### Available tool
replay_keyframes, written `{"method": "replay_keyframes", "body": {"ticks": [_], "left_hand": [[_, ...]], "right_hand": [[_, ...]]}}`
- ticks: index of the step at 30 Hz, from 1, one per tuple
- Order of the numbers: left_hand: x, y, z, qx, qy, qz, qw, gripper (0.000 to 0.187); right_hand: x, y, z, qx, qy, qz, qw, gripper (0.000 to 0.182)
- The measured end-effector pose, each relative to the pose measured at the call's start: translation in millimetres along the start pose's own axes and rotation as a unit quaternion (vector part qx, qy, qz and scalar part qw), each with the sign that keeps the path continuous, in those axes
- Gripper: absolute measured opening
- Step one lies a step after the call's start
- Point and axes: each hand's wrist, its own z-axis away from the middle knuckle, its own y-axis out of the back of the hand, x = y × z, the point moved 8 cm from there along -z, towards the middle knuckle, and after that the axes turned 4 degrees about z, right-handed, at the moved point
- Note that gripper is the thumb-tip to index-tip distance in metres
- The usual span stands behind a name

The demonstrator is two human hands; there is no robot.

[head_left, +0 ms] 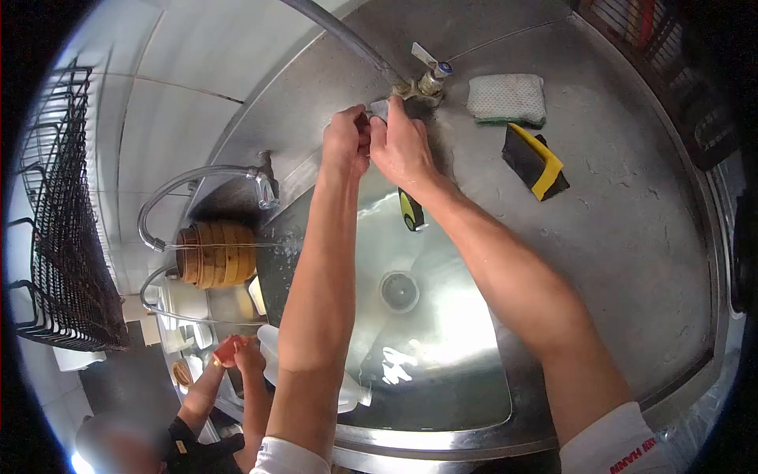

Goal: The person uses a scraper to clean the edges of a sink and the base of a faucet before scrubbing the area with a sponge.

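Both of my hands are together at the far edge of the water-filled sink (pixel 458 371), just below a small valve tap (pixel 432 81). My left hand (pixel 345 141) has its fingers curled in, against the fingers of my right hand (pixel 401 142). Between them shows a small flat grey piece (pixel 380 108); its kind I cannot tell. Under my right wrist a black and green handle (pixel 410 211) sticks out over the water, its other end hidden by the hand.
On the steel counter to the right lie a white and green sponge (pixel 507 98) and a black and yellow scraper (pixel 537 162). Left are a running faucet (pixel 264 189), stacked bamboo steamers (pixel 217 254) and a black wire rack (pixel 71 237). Another person (pixel 205 426) holds something red (pixel 227 350).
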Motion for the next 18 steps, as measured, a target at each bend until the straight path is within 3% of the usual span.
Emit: {"method": "replay_keyframes", "body": {"ticks": [3,6,9,12,18], "left_hand": [[-5,3,-7,0.005,0.012,0.018,1.000,0.023],[-7,-1,-7,0.001,-0.005,0.049,0.999,0.021],[-4,-6,-2,-0.019,0.001,0.055,0.998,0.021],[-5,-8,5,0.018,-0.013,0.077,0.997,0.021],[-7,-4,-2,-0.004,-0.008,0.091,0.996,0.021]], "right_hand": [[4,-2,0,-0.022,-0.027,-0.022,0.999,0.035],[3,-3,-3,-0.002,-0.010,-0.033,0.999,0.043],[6,-7,3,0.031,-0.053,-0.009,0.998,0.052],[7,-8,1,0.038,-0.037,0.019,0.998,0.052],[4,-8,2,0.032,-0.031,0.016,0.999,0.055]]}}
